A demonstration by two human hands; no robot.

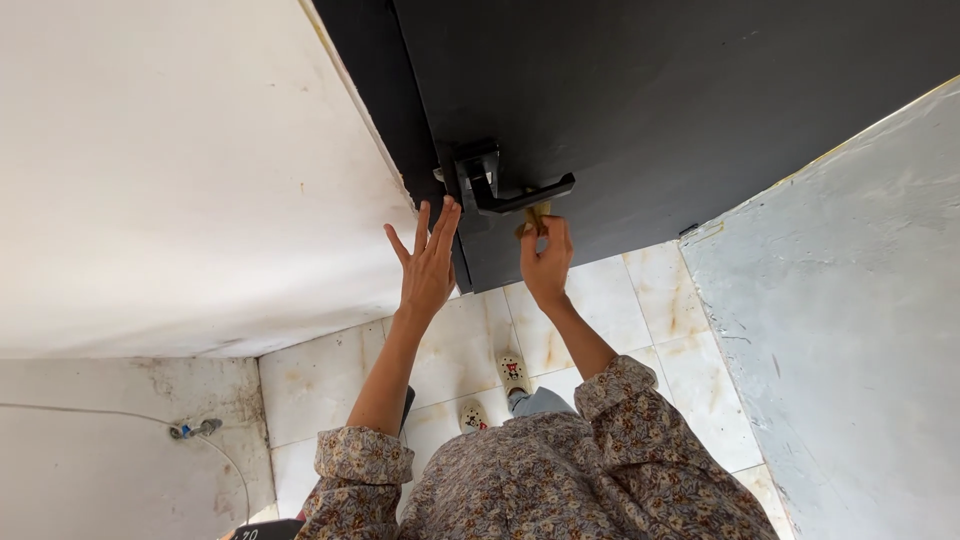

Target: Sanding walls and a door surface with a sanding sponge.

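Observation:
I stand before a black door (650,110) with a black lever handle and lock plate (500,185). My right hand (545,260) is closed on a small brass-coloured key (537,213) just under the lever, at the lock. My left hand (428,262) is open with fingers spread, its fingertips against the door's edge beside the lock plate. Both arms wear floral-print sleeves.
A white wall (180,170) lies to the left and a grey-white wall (860,310) to the right. Below are stained white floor tiles (640,310), my patterned slippers (512,370) and a small tap with a thin pipe (195,429) low on the left wall.

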